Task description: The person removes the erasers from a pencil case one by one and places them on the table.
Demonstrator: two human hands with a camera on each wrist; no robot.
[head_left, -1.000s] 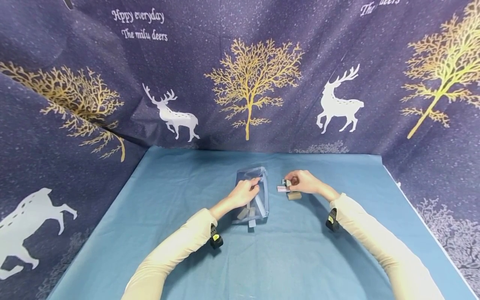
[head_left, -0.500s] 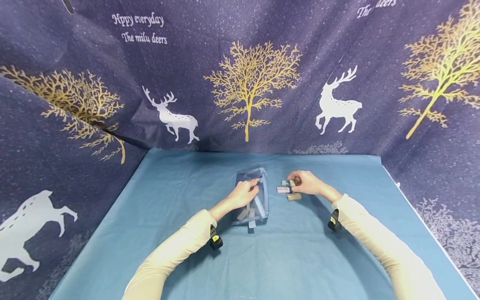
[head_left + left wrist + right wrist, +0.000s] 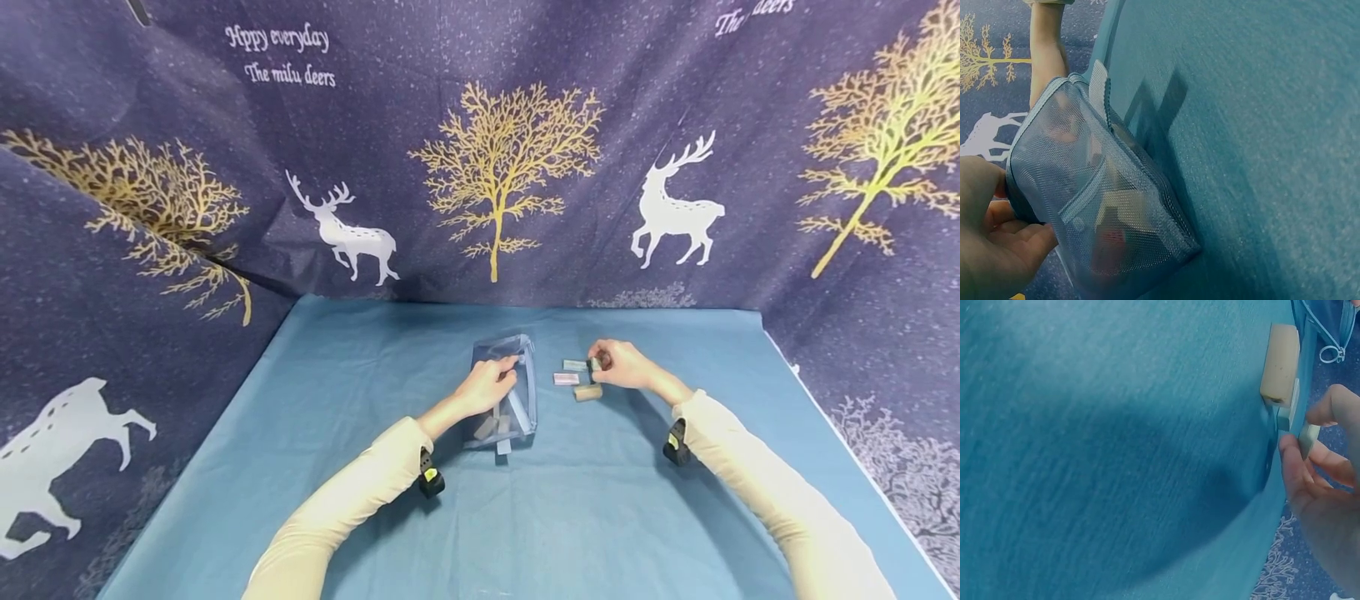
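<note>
My left hand [image 3: 486, 388] grips the far-side edge of a blue see-through mesh zip pouch [image 3: 532, 390], thumb and fingers around it in the left wrist view. Through the mesh [image 3: 1041, 147] several small blocks show as blurred shapes. My right hand [image 3: 624, 365] pinches a small pale block [image 3: 1309, 439] between thumb and fingertips, low over the cloth. Just left of that hand lie a pale green block [image 3: 574, 365], a pinkish-white block [image 3: 566, 379] and a tan block [image 3: 588, 392], set roughly in a column.
A blue cloth [image 3: 510, 533] covers the table. Behind it hangs a dark curtain [image 3: 435, 208] printed with deer and trees. A pale tab [image 3: 503, 447] sticks out from the pouch's near end. A ring zip pull [image 3: 1332, 355] shows in the right wrist view.
My right hand has slid to the right with the pinched block, uncovering more of the green and tan blocks. My left hand and the pouch have stayed almost in place.
</note>
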